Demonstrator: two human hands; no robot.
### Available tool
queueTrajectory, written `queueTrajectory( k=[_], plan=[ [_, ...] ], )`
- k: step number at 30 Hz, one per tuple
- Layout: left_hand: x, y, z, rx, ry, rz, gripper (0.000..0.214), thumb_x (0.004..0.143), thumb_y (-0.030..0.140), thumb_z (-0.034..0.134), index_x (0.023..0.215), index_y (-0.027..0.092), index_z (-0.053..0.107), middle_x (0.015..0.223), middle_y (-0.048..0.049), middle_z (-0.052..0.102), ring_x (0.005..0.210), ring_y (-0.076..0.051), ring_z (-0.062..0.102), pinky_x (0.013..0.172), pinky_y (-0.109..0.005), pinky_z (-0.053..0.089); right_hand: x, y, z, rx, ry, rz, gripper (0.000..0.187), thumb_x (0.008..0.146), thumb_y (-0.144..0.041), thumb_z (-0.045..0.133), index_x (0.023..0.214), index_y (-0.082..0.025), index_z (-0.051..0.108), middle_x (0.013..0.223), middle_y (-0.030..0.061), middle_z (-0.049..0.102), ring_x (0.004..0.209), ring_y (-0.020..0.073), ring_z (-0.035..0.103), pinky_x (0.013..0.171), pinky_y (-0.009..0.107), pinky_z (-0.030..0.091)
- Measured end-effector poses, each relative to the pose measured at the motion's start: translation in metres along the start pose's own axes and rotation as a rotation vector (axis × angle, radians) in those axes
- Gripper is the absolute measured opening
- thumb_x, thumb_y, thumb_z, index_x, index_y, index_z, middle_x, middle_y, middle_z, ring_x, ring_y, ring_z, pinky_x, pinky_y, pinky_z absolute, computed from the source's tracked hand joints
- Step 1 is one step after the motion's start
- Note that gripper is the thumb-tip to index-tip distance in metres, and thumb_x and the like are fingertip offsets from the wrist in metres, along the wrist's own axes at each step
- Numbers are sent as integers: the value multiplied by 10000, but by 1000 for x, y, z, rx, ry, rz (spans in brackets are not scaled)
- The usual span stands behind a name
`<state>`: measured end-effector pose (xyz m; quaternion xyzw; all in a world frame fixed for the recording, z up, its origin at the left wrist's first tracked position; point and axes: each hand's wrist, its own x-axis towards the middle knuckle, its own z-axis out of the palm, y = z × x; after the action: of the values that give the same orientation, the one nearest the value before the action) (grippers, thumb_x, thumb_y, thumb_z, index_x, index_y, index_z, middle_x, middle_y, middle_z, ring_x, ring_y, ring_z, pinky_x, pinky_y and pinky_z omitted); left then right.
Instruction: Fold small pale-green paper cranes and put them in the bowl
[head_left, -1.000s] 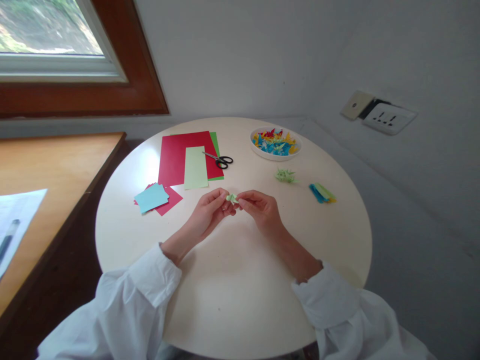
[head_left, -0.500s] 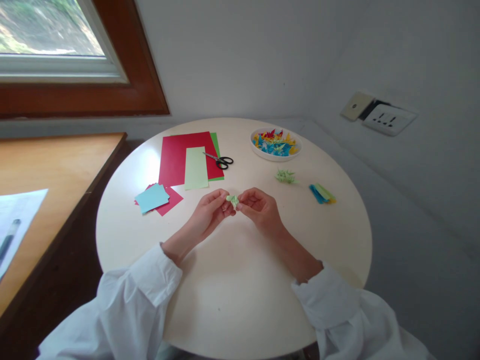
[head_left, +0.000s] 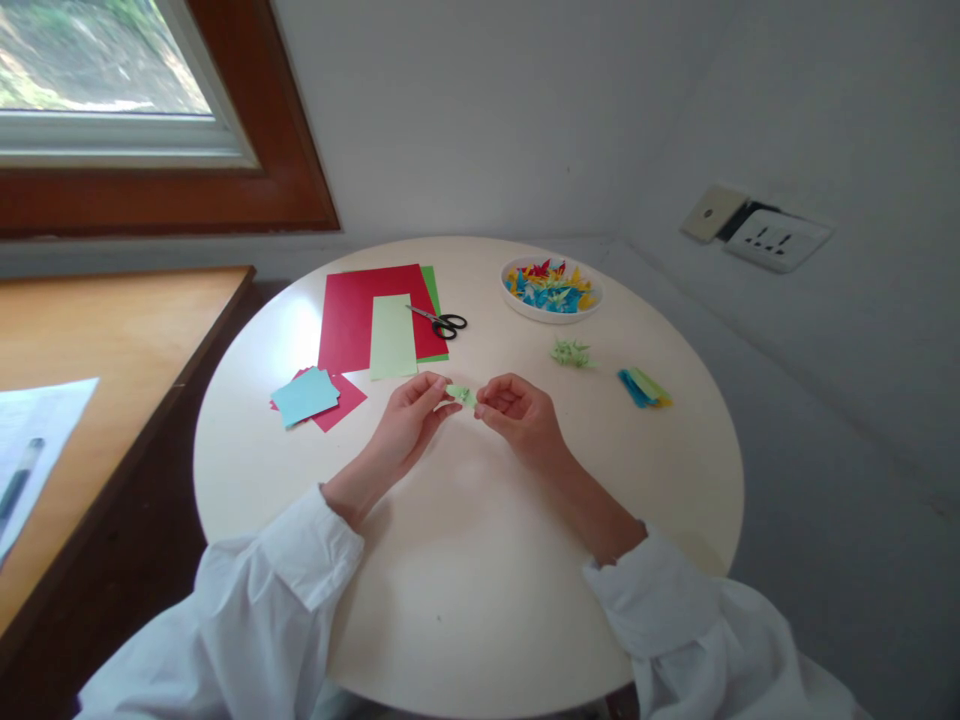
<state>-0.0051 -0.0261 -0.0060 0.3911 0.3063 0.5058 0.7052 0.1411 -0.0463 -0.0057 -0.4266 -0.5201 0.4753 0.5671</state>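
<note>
Over the middle of the round white table [head_left: 450,560], a small light green folded paper piece [head_left: 462,396] spans the space between my hands. My left hand [head_left: 417,415] pinches its left end between thumb and fingers. Its right end is held by the fingertips of my right hand [head_left: 523,415], whose other fingers curl inward. The fold details are too small to make out. Beyond my right hand lies a small heap of light green folded paper pieces [head_left: 571,353]. A stack of light blue square papers [head_left: 306,396] rests on pink-red squares [head_left: 346,402] to the left of my left hand.
Black-handled scissors [head_left: 444,322] lie across a light green strip [head_left: 392,340] and a large red sheet [head_left: 346,310]. A white dish [head_left: 551,318] holds several colourful folded paper pieces. Blue, green and yellow papers [head_left: 643,388] lie at right. A wooden desk [head_left: 112,320] stands at left.
The light green paper piece has turned and looks longer and flatter between my fingers. My left hand has shifted slightly up and left, its lower fingers less curled. My right hand is nearly still.
</note>
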Motion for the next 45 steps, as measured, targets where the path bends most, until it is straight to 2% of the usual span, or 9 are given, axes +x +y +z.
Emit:
queueTrajectory(
  k=[4, 9, 12, 16, 21, 28, 32, 39, 45],
  plan=[
    [1, -3, -1, 82, -18, 49, 155, 723, 276, 666, 693, 142, 594, 722, 4, 560, 694, -86, 535, 732, -233, 451, 2, 2, 0, -3, 41, 20, 232, 584, -282, 701, 672, -190, 506, 632, -30, 560, 590, 100, 532, 610, 266, 474],
    [1, -4, -1, 46, -70, 5, 176, 740, 296, 661, 705, 142, 584, 706, 6, 568, 692, -95, 550, 744, -258, 459, 4, 5, 0, 13, 42, 72, 251, 592, -321, 688, 694, -188, 502, 607, -47, 532, 549, 84, 504, 559, 241, 438],
    [0, -2, 1, 11, -97, -12, 197, 736, 305, 667, 696, 141, 566, 691, 3, 571, 690, -107, 556, 725, -265, 460, 3, 7, 1, -25, -17, 115, 242, 655, -386, 631, 715, -189, 503, 548, -60, 505, 492, 79, 465, 498, 227, 395],
    [-2, 1, 4, 39, -120, -40, 216, 744, 325, 652, 694, 147, 540, 629, 13, 553, 634, -117, 550, 687, -292, 460, 0, 5, 1, -203, -135, 63, 270, 766, -389, 496, 588, -187, 484, 503, -45, 477, 479, 81, 435, 480, 222, 361],
    [-2, -1, 4, 161, -59, -28, 290, 720, 396, 657, 662, 155, 507, 591, 30, 518, 591, -114, 542, 646, -282, 446, -1, 2, 1, -292, -115, 40, 318, 778, -320, 457, 490, -190, 424, 462, -50, 424, 453, 74, 394, 458, 213, 325],
    [-1, -10, -3, 455, -105, 21, 385, 792, 444, 559, 554, 158, 461, 506, 33, 447, 499, -86, 422, 523, -234, 349, -1, 1, 2, -324, -145, 76, 328, 762, -318, 446, 461, -196, 400, 429, -59, 385, 420, 71, 338, 440, 227, 270],
    [-1, -9, 0, 394, -119, -9, 371, 786, 433, 573, 563, 159, 461, 490, 44, 429, 481, -78, 391, 515, -231, 328, 1, 4, 1, -221, -176, 96, 354, 772, -362, 456, 464, -194, 411, 440, -52, 412, 432, 74, 357, 461, 234, 289],
    [-6, -2, 5, 16, -194, -135, 297, 791, 385, 598, 641, 156, 484, 562, 29, 468, 562, -95, 460, 611, -263, 395, 1, 5, 4, 223, -210, 214, 335, 711, -433, 608, 535, -173, 492, 505, -38, 489, 490, 85, 426, 513, 245, 316],
    [-8, 0, 2, -75, -282, -148, 260, 844, 304, 547, 647, 156, 464, 590, 18, 494, 620, -102, 492, 661, -256, 405, -3, 1, 4, 398, -240, 283, 350, 689, -430, 669, 528, -171, 498, 516, -37, 477, 521, 89, 410, 558, 265, 313]
  ],
)
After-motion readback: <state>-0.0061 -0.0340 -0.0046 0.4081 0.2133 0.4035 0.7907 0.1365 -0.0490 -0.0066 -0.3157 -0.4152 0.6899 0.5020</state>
